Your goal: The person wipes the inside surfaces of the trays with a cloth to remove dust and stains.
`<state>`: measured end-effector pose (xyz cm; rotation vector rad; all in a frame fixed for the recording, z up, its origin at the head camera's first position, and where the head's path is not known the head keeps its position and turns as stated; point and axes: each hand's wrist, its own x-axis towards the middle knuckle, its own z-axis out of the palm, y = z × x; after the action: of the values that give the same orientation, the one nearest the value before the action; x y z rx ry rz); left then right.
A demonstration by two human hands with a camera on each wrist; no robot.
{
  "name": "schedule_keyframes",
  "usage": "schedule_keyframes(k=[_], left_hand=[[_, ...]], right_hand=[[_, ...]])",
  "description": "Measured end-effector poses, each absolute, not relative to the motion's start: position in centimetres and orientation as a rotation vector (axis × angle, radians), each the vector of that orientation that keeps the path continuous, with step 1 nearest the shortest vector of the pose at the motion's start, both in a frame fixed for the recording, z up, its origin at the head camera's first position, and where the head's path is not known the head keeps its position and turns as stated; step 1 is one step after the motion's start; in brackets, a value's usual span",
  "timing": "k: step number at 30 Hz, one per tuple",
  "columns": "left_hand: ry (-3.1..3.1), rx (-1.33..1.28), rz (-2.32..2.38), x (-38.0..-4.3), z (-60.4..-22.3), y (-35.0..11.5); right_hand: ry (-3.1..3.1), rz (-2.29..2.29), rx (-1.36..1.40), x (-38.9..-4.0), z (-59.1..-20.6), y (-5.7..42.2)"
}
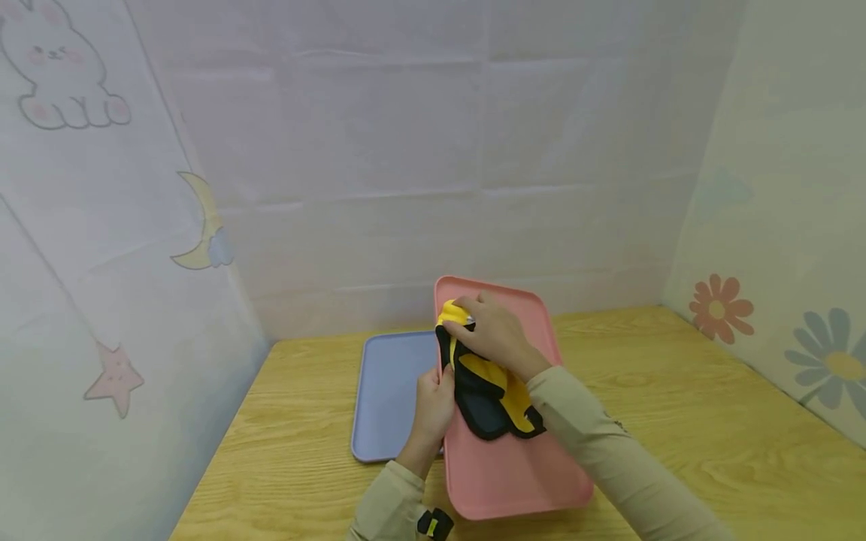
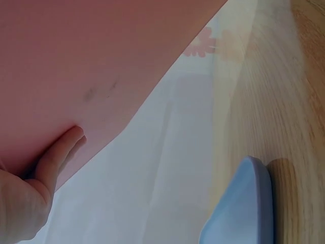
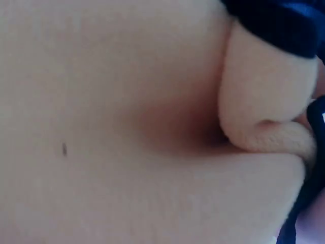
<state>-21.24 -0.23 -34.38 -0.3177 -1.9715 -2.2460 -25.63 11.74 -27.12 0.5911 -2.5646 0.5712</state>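
Note:
A pink tray [image 1: 501,481] is held tilted up above the table in the head view. My left hand [image 1: 433,409] grips its left edge, thumb on the upper side; in the left wrist view the fingers [image 2: 63,150] lie against the tray's underside. On the tray lies a yellow-and-black cloth piece [image 1: 483,409] with rounded, dark-edged flaps; its exact kind is unclear. Near its upper yellow end, my right hand [image 1: 497,334] pinches the fabric between thumb and fingers. The right wrist view is mostly blurred skin, with dark cloth [image 3: 279,25] at the right.
A blue tray [image 1: 395,398] lies on the wooden table [image 1: 291,428], behind and left of the pink one, which partly covers it. Pale cloth walls [image 1: 379,150] with printed figures enclose the back and both sides.

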Motion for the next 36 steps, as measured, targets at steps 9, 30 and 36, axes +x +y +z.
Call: schedule_keyframes(k=[9,30,36], left_hand=[[-1.957,-0.303,-2.287,-21.5,-34.6,0.0],[-1.977,-0.318,-2.220,-20.8,-33.7,-0.1],[-1.960,-0.315,-2.187,-19.5,-31.7,-0.4]], right_hand=[[-2.712,0.563,0.463,-25.4,-27.2,11.3],[-2.509,0.446,0.458,-25.4,-27.5,10.8],[-2.556,0.441,0.419,-26.3,-27.9,12.5]])
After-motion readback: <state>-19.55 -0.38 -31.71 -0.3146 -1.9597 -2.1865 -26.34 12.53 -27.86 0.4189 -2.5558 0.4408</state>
